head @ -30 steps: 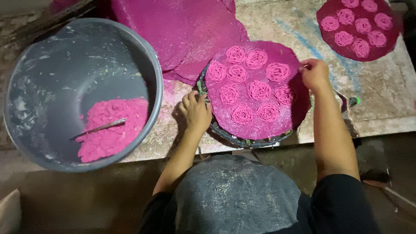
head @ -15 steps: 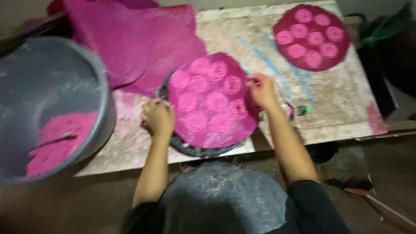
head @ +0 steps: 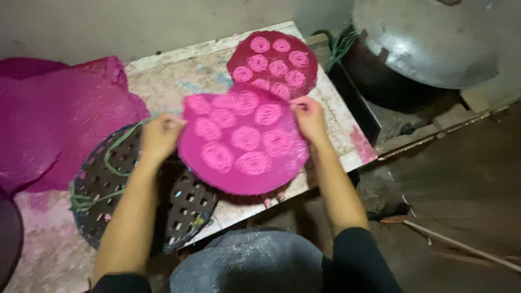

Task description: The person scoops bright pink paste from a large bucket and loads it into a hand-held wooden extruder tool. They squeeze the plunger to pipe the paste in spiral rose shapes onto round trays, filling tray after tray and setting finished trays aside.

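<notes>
Nearest, at the bottom: a grey dusty round thing [head: 252,263], close to the body, between two bare arms with dark sleeves.

A little farther, on the bench [head: 49,255]: a dark woven tray [head: 184,209] with square holes and green string on its rim. Lying flat, partly under the left arm.

Then the two hands. Left hand [head: 158,137] shut on the left edge of a pink round cloth [head: 244,144]. Right hand [head: 308,116] pinching the right edge of the same cloth, fingers closed tight. Pink round cloth held up between both hands, above the front edge of the bench and just right of the woven tray. Sitting on it: curly pink noodle nests [head: 247,138], about eight or so, close together.

To the left: big loose pink cloths [head: 59,122] spread flat on the bench, one on top of another.

Farther back, just behind the held cloth: a second pink round cloth [head: 241,65] lying on the bench, darker, with its own small pink nests [head: 279,68]. Near edge hidden by the held one, so cannot tell if touching.

Far right, off the bench: a big shiny metal lid [head: 429,40], tilted, over something dark. Lower right, on the dark floor: a thin stick [head: 461,245].

Farthest: a plain grey wall [head: 135,24].
</notes>
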A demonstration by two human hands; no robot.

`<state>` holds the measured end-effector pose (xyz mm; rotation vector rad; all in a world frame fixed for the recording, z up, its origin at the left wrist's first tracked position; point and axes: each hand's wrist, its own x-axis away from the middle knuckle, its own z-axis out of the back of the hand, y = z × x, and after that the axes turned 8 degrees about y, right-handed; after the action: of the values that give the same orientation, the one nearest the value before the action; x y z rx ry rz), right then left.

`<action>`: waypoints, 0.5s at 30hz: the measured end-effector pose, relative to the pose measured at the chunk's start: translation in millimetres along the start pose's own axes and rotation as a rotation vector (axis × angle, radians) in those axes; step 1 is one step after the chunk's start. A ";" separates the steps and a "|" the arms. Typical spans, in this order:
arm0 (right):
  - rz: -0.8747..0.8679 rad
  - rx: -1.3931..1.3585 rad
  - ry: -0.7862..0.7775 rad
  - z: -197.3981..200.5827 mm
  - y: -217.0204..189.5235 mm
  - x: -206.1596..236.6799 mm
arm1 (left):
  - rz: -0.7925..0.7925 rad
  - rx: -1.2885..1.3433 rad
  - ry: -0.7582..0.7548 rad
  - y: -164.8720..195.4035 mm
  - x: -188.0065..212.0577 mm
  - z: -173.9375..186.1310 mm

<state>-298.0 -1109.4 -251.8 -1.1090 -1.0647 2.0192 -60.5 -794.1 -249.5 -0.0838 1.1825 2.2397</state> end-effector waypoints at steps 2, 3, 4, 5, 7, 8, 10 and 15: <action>0.063 0.138 0.073 43.9 12.7 -28.9 | 0.031 0.044 -0.047 25.6 -20.6 -68.0; 0.129 0.171 0.094 60.4 19.8 -42.2 | -0.039 0.121 -0.037 38.3 -29.1 -101.1; 0.097 0.212 0.115 75.1 27.8 -52.0 | -0.019 0.314 -0.053 50.4 -35.3 -131.0; 0.061 0.251 0.137 86.7 36.5 -59.8 | 0.026 0.136 -0.021 62.3 -37.5 -158.7; 0.217 0.325 0.239 100.7 53.4 -72.3 | 0.009 0.091 -0.083 83.5 -39.3 -194.6; 0.228 0.346 0.272 104.8 61.8 -74.3 | 0.016 0.043 -0.142 90.2 -38.2 -206.1; 0.249 0.397 0.335 107.0 68.2 -68.7 | 0.086 0.031 -0.166 94.1 -32.5 -220.6; -0.006 0.458 0.041 83.0 73.2 16.5 | 0.060 0.096 -0.166 64.9 -18.2 -179.2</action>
<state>-386.8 -1163.1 -293.6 -0.8960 -0.5396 2.0826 -118.4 -968.3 -303.9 0.1744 1.2128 2.1896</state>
